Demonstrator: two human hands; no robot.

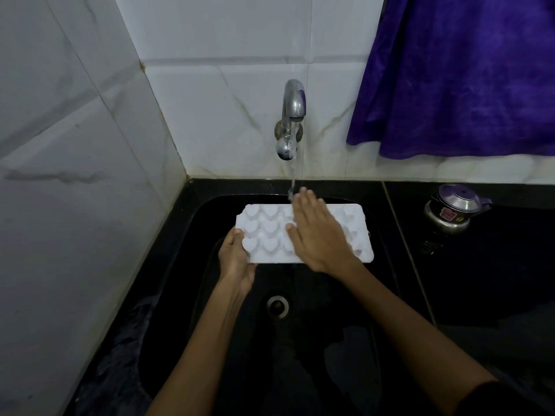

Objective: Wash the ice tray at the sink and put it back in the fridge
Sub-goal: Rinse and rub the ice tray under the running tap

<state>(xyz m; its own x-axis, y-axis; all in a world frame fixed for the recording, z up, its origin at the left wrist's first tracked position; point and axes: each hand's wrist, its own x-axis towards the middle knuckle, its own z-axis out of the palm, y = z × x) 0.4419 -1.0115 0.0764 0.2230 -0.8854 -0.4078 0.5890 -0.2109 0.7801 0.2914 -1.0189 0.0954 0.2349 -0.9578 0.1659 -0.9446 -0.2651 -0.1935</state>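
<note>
Rinsing stage. Your left hand [235,259] grips the short end of the white ice tray [270,232], thumb over the rim, fingers curled beneath, holding it above the black sink [186,265]. Your right hand [318,235] lies flat on the tray, fingers straight and together, palm down over the heart-shaped cups. Water from the tap [292,115] falls just past your right fingertips onto the tray's far edge. Risk: the tray hangs from one end only; if your flat hand presses hard, wet plastic may slip from your left fingers and drop toward the drain [277,306] below your wrists. The stream may also splash off your fingertips toward the small steel pot [453,210], well apart on the counter.
</note>
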